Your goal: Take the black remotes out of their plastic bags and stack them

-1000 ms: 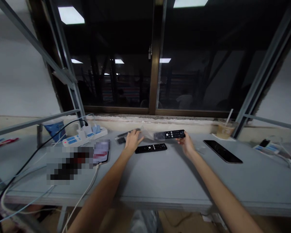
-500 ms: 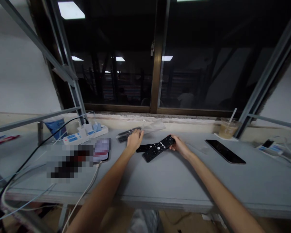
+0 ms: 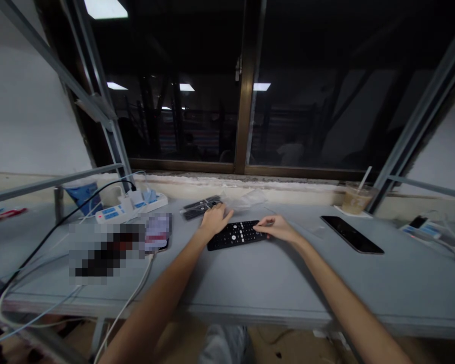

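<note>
Two black remote controls (image 3: 238, 235) lie side by side on the grey table in front of me, their white and grey buttons facing up. My right hand (image 3: 276, 227) pinches their right end between thumb and fingers; whether it grips one or both I cannot tell. At their left end is my left hand (image 3: 214, 220), palm down, thumb held apart, with fingertips at the edge of more dark remotes (image 3: 200, 207) in clear plastic wrapping. Part of that wrapping is hidden behind the left fingers.
Loose clear plastic bags (image 3: 246, 199) lie by the window ledge. On the right are a black tablet-like device (image 3: 352, 234) and a drink cup with straw (image 3: 355, 199). Leftward, a power strip (image 3: 132, 208), a phone (image 3: 157, 232), a blue cup (image 3: 84, 197) and trailing cables (image 3: 138, 293) take up the table.
The remotes, crossed before, now lie side by side and closer to level. My right hand has turned to grip their end from above. My left hand has shifted slightly toward them.
</note>
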Motion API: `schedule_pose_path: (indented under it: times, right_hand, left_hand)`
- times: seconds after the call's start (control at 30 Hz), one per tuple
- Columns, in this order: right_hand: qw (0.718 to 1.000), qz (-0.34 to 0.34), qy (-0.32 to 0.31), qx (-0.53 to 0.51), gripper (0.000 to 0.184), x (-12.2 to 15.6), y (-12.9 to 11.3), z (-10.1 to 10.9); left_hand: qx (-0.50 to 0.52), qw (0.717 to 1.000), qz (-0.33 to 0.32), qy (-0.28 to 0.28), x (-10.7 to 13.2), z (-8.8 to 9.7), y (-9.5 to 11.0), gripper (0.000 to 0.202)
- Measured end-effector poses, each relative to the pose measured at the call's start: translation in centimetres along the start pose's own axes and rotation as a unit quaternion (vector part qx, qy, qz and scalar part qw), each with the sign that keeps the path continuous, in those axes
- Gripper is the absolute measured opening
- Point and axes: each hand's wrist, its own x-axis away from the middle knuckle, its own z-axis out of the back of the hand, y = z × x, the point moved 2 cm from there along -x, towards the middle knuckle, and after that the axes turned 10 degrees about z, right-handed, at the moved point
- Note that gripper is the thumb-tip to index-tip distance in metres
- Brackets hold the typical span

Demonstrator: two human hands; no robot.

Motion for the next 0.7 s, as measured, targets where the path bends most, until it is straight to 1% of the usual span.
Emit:
schedule_pose_path:
  times: [0.1,0.2,0.3,0.4,0.47,0.53,0.6,0.7]
  right_hand:
    - [0.999,0.000,-0.018,0.044,0.032,0.1,0.5,0.4]
    - [0.996,0.025,-0.022,0.085,0.032,-0.1,1.0,0.9]
    - [0.992,0.057,0.006,0.113,0.031,-0.2,0.9,1.1]
    - [0.985,0.097,0.029,0.138,0.029,-0.3,0.4,1.0]
    - [0.981,0.120,0.018,0.150,0.033,-0.1,0.1,0.7]
    - [0.980,0.120,-0.004,0.158,0.042,0.1,0.1,0.3]
    - [0.982,0.103,-0.027,0.155,0.051,0.3,0.3,-0.1]
    - [0.985,0.097,-0.046,0.133,0.056,0.5,0.5,-0.7]
  left_hand:
    - [-0.001,1.000,-0.020,-0.005,0.1,0.2,0.5,0.031]
    - [0.002,0.999,-0.036,0.001,0.3,0.2,1.2,0.031]
    - [0.005,0.999,-0.036,0.010,0.7,-0.2,2.0,0.030]
    - [0.007,1.000,-0.019,-0.007,1.2,-0.8,2.9,0.028]
    - [0.017,0.999,-0.010,-0.026,1.4,-1.3,3.2,0.028]
    - [0.026,0.999,-0.010,-0.034,1.3,-1.6,3.2,0.028]
    - [0.027,0.999,-0.016,-0.022,1.1,-1.6,3.0,0.027]
    - [0.016,1.000,-0.023,0.012,0.5,-1.6,2.4,0.026]
